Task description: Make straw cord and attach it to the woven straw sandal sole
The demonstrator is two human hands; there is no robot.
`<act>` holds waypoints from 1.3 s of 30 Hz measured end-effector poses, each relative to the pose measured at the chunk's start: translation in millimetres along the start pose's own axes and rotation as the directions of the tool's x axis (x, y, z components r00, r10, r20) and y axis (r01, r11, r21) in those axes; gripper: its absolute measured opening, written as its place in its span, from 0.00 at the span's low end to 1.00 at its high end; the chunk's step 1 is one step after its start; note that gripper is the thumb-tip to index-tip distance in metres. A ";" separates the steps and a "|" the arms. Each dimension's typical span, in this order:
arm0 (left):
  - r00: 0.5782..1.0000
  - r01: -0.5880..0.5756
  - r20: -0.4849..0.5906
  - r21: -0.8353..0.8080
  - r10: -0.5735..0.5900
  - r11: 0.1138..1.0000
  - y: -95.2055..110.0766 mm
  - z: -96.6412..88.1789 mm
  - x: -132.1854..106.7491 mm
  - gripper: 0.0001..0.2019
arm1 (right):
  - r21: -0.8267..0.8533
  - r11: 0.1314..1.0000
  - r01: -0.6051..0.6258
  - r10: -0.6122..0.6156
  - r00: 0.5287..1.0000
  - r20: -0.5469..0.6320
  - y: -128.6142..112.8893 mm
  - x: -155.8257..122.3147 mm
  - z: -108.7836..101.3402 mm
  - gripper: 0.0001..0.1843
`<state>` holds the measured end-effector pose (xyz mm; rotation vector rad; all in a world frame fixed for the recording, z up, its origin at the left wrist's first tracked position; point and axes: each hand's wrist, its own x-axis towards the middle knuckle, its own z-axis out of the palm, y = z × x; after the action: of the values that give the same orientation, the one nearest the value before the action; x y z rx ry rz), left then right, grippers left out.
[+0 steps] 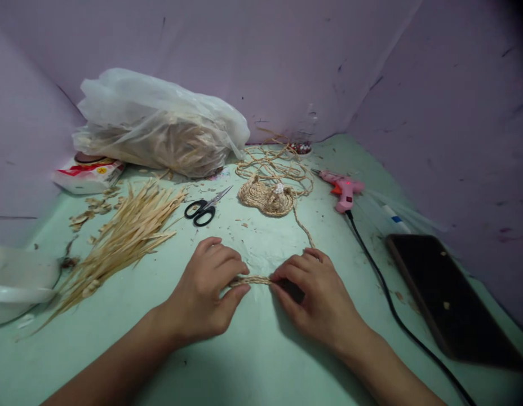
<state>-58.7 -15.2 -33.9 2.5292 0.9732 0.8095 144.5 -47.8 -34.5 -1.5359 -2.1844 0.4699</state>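
A thin braided straw rope (pixel 253 279) lies stretched between my two hands on the pale green table (pixel 253 361). My left hand (pixel 206 296) pinches its left end with thumb and fingers closed. My right hand (pixel 314 296) grips the other end, fingers curled. From there the rope runs back to a coiled woven straw piece (pixel 265 196) and a loose tangle of rope (pixel 274 160) behind it.
A bundle of dry straw strips (pixel 122 237) lies left, with black scissors (pixel 202 210) beside it. A plastic bag of straw (pixel 160 124) sits at the back left, over a red-and-white pack (pixel 88 173). A pink glue gun (pixel 341 189) with black cord (pixel 384 293), a dark phone (pixel 447 296) and a white bowl (pixel 16 282) are nearby.
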 end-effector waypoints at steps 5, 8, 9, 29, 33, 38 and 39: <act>0.996 -0.015 0.089 0.087 0.007 0.996 6.6 17.5 6.5 0.07 | 0.019 1.000 -0.005 0.004 1.000 0.022 -0.4 -3.1 3.2 0.04; 0.997 -0.014 0.083 0.097 0.006 0.995 6.9 19.4 6.2 0.08 | 0.004 1.000 -0.029 0.029 0.999 0.044 1.9 -3.9 -1.3 0.05; 0.997 -0.015 0.079 0.096 0.007 0.995 6.6 19.2 5.9 0.08 | 0.000 0.999 -0.034 0.034 0.998 0.050 2.8 -4.0 -3.2 0.05; 0.994 -0.054 0.100 0.126 0.041 0.991 5.8 20.2 7.1 0.10 | -0.010 0.998 0.058 -0.057 0.995 0.076 3.9 -1.9 -4.6 0.07; 0.994 -0.062 0.093 0.134 0.049 0.989 5.6 20.7 6.7 0.10 | 0.009 0.999 0.031 -0.031 0.999 0.033 3.7 -3.0 -5.2 0.06; 0.994 -0.080 0.079 0.157 0.069 0.984 5.1 20.9 5.6 0.11 | 0.016 0.997 0.078 -0.079 0.995 0.067 3.0 -2.7 -6.2 0.07; 0.996 -0.078 0.062 0.179 0.068 0.981 5.5 20.4 5.6 0.11 | 0.016 0.996 0.082 -0.083 0.994 0.070 2.8 -2.6 -6.1 0.07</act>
<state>-40.1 -17.1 -45.3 2.7412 0.9817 0.6950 150.7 -49.2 -31.1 -1.4360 -2.2836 0.5176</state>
